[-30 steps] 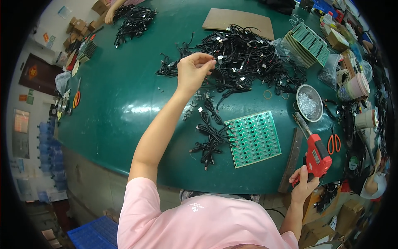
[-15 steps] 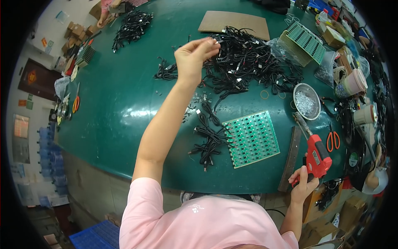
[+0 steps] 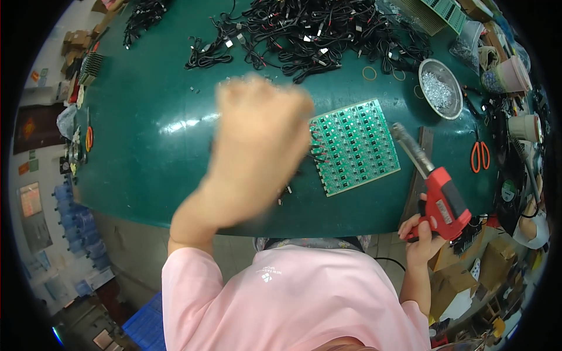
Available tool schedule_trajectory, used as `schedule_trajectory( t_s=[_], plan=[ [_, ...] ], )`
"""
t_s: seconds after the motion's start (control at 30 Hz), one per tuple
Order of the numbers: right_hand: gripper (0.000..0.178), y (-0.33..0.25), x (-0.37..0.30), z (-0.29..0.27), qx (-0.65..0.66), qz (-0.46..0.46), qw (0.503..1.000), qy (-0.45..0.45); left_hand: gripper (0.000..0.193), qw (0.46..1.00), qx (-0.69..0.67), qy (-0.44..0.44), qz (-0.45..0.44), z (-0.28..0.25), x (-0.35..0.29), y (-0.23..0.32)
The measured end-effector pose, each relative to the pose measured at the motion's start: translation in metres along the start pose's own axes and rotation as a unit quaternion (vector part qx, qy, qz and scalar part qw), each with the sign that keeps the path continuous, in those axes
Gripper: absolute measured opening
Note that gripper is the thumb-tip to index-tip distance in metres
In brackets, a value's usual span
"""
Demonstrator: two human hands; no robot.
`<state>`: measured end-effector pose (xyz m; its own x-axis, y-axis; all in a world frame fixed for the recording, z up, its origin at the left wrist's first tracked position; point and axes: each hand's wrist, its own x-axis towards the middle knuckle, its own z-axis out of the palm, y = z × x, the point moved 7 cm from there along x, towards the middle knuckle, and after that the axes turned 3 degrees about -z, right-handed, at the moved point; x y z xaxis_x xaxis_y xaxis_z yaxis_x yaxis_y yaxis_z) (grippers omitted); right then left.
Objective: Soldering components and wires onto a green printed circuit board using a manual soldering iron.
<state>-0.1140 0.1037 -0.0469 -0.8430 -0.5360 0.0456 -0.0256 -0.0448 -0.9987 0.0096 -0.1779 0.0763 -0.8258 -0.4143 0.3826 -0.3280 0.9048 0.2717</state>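
Left hand (image 3: 263,134), motion-blurred at frame centre above the green surface (image 3: 152,134), grip indiscernible. Right hand (image 3: 422,237), lower right, clasps a red glue gun (image 3: 439,196) beside the circuit board (image 3: 354,146).

I count one green circuit panel (image 3: 354,146), one red glue gun (image 3: 440,199), one metal bowl (image 3: 440,89) and one pair of orange scissors (image 3: 480,155).

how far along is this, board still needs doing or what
Laid out: the green circuit board panel lies flat on the table by the person. In hand: the right hand grips the red soldering gun, tip off the panel; the left hand is a raised blur, so what it holds is unclear. Left: a large pile of black cables lies at the far side.
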Motion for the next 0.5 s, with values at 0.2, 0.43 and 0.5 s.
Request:
schedule_trajectory(
  t_s=[0.2, 0.43, 0.5],
  plan=[
    [0.06, 0.012, -0.033, 0.015, -0.002, 0.115, 0.986, -0.121, 0.012, 0.982, -0.11, -0.107, -0.11, 0.091, -0.078, 0.012],
    [0.044, 0.024, -0.059, 0.013, 0.043, 0.164, 0.974, -0.151, 0.01, 0.983, -0.091, -0.019, -0.159, 0.104, -0.086, 0.01],
    [0.044, 0.025, -0.06, 0.015, 0.038, 0.171, 0.973, -0.149, 0.01, 0.984, -0.097, -0.003, -0.151, 0.104, -0.086, 0.009]
  ],
)
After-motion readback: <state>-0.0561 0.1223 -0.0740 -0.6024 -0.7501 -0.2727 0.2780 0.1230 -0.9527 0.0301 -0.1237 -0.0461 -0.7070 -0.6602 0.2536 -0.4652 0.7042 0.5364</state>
